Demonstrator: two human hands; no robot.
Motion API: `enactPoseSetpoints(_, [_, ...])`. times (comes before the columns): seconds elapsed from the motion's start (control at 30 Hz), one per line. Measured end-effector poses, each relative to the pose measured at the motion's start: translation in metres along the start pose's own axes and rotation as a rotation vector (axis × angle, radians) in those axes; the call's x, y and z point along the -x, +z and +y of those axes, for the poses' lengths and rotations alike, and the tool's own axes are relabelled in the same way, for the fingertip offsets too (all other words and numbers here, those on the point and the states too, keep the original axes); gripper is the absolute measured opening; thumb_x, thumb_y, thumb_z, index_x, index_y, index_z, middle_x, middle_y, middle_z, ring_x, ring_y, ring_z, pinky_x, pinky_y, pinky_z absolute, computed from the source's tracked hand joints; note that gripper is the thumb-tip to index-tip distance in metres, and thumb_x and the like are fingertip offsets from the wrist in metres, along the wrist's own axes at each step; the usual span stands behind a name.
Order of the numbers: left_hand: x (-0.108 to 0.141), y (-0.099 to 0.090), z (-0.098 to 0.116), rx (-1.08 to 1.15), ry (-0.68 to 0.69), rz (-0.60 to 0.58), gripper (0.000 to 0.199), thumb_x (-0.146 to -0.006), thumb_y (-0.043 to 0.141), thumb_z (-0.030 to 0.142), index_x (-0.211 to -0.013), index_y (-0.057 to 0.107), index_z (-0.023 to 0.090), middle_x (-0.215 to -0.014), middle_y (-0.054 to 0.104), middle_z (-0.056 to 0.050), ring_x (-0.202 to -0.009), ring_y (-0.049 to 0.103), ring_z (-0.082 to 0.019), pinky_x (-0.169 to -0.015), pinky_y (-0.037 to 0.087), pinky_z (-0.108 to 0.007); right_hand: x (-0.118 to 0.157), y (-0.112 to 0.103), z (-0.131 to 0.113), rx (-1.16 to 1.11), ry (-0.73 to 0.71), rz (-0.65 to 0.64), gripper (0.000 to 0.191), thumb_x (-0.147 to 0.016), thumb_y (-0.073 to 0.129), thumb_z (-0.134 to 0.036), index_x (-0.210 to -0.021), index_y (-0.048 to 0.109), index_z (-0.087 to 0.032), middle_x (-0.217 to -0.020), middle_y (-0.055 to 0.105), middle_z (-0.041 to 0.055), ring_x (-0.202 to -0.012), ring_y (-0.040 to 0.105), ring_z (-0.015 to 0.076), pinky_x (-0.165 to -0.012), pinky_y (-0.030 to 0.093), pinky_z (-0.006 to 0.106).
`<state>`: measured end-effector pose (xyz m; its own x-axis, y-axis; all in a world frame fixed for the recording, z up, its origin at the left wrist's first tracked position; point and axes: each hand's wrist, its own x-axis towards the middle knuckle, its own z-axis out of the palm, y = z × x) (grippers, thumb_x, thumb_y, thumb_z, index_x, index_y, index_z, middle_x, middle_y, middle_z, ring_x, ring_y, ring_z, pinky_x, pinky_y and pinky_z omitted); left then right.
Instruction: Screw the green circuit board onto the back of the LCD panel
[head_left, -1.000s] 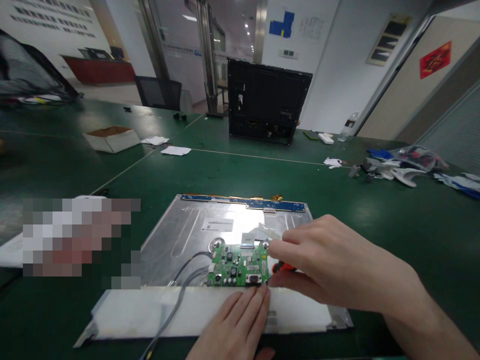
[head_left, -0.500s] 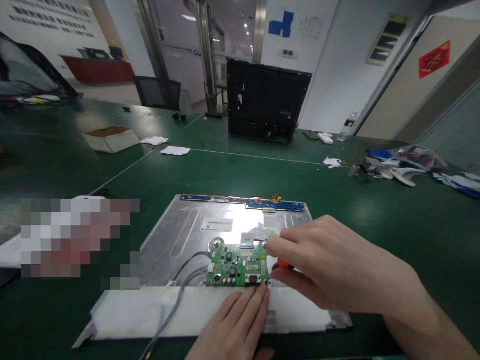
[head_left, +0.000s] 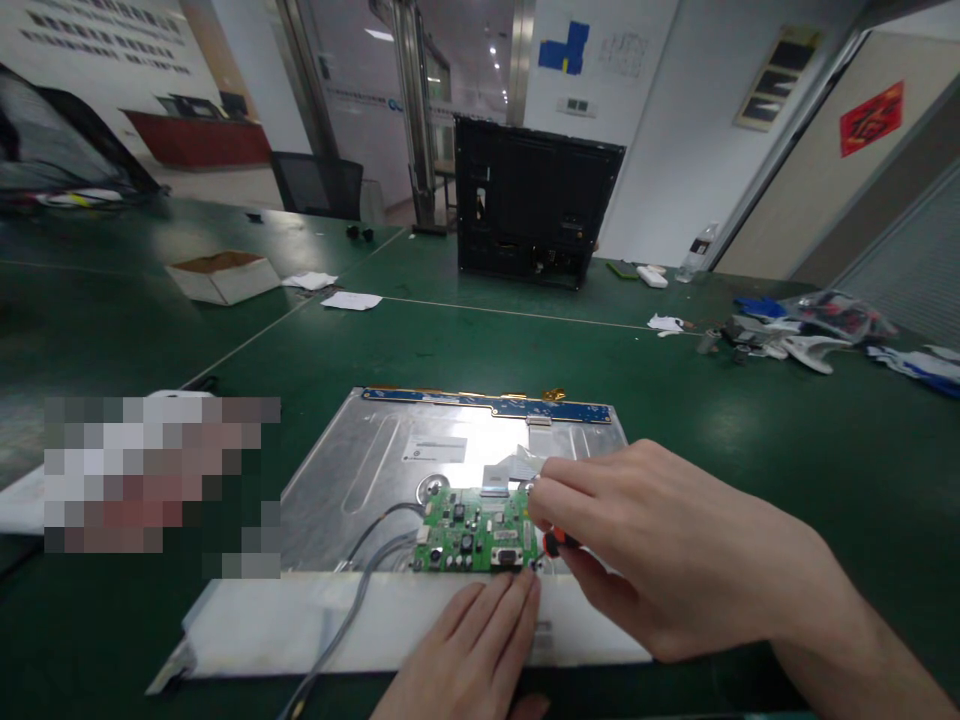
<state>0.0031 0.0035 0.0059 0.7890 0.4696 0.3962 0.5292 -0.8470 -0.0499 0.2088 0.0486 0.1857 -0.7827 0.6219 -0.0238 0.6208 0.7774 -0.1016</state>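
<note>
A green circuit board (head_left: 480, 525) lies on the silver back of a display panel (head_left: 330, 490), with grey cables (head_left: 367, 585) leaving its left side. My right hand (head_left: 645, 540) is closed around a screwdriver (head_left: 555, 542) with an orange and black handle, mostly hidden by the fingers. Its short visible shaft points down at the board's lower right corner; the tip is too small to make out. My left hand (head_left: 472, 640) rests flat with fingers stretched over the white strip (head_left: 285, 625), fingertips at the board's lower edge. Above the board shows a ribbon cable (head_left: 495, 480).
Across the green table (head_left: 420, 345) stands a black monitor housing (head_left: 536, 200). An open cardboard box (head_left: 225, 280) and papers (head_left: 351, 301) lie at the left back. A bottle (head_left: 697, 250), gloves and bagged items (head_left: 832, 315) are at right. A blurred patch (head_left: 161, 475) covers something at left.
My right hand has turned slightly around the screwdriver, its fingers shifting a little left and more of the black handle showing. My left hand stays in place.
</note>
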Motion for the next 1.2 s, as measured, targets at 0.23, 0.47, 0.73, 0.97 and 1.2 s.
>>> enactPoseSetpoints(0.23, [0.0049, 0.0044, 0.0011, -0.005, 0.0, -0.009, 0.05, -0.099, 0.048, 0.046, -0.133, 0.054, 0.009, -0.129, 0.064, -0.011, -0.117, 0.055, -0.023, -0.1, 0.042, -0.033, -0.0023, 0.0072, 0.0026, 0.108, 0.056, 0.045, 0.01, -0.096, 0.049, -0.029, -0.089, 0.049, -0.022, -0.074, 0.062, -0.0017, -0.057, 0.045, 0.0135, -0.051, 0.018, 0.03])
enactPoseSetpoints(0.47, [0.0047, 0.0029, 0.0026, 0.007, -0.006, 0.004, 0.05, -0.099, 0.049, 0.046, -0.131, 0.055, 0.008, -0.128, 0.064, -0.011, -0.115, 0.056, -0.024, -0.1, 0.043, -0.034, 0.0012, 0.0013, 0.0003, -0.003, 0.07, -0.023, 0.003, -0.089, 0.052, -0.024, -0.09, 0.051, -0.021, -0.085, 0.062, 0.0001, -0.064, 0.047, 0.0144, -0.052, 0.022, 0.031])
enactPoseSetpoints(0.73, [0.0042, 0.0063, 0.0028, 0.023, -0.006, -0.044, 0.051, -0.095, 0.056, 0.037, -0.137, 0.049, 0.009, -0.134, 0.061, -0.013, -0.12, 0.055, -0.025, -0.101, 0.044, -0.035, 0.002, 0.0066, 0.0019, 0.022, 0.039, -0.004, 0.005, -0.09, 0.048, -0.017, -0.093, 0.049, -0.021, -0.087, 0.062, 0.0001, -0.063, 0.047, 0.0144, -0.05, 0.021, 0.03])
enactPoseSetpoints(0.97, [0.0059, 0.0028, 0.002, 0.012, -0.002, -0.03, 0.051, -0.099, 0.05, 0.045, -0.133, 0.053, 0.008, -0.132, 0.062, -0.012, -0.118, 0.055, -0.024, -0.1, 0.044, -0.035, -0.0017, 0.0068, 0.0031, 0.074, 0.103, 0.016, 0.014, -0.094, 0.052, -0.031, -0.085, 0.052, -0.021, -0.071, 0.062, -0.0011, -0.056, 0.047, 0.0139, -0.051, 0.019, 0.032])
enactPoseSetpoints(1.2, [0.0031, 0.0, 0.0015, 0.018, -0.009, -0.025, 0.051, -0.1, 0.048, 0.046, -0.133, 0.054, 0.008, -0.131, 0.063, -0.012, -0.117, 0.056, -0.024, -0.1, 0.044, -0.034, 0.0016, -0.0002, -0.0007, -0.016, 0.04, -0.015, 0.004, -0.085, 0.051, -0.019, -0.088, 0.049, -0.021, -0.086, 0.061, 0.0006, -0.065, 0.048, 0.0147, -0.052, 0.023, 0.032])
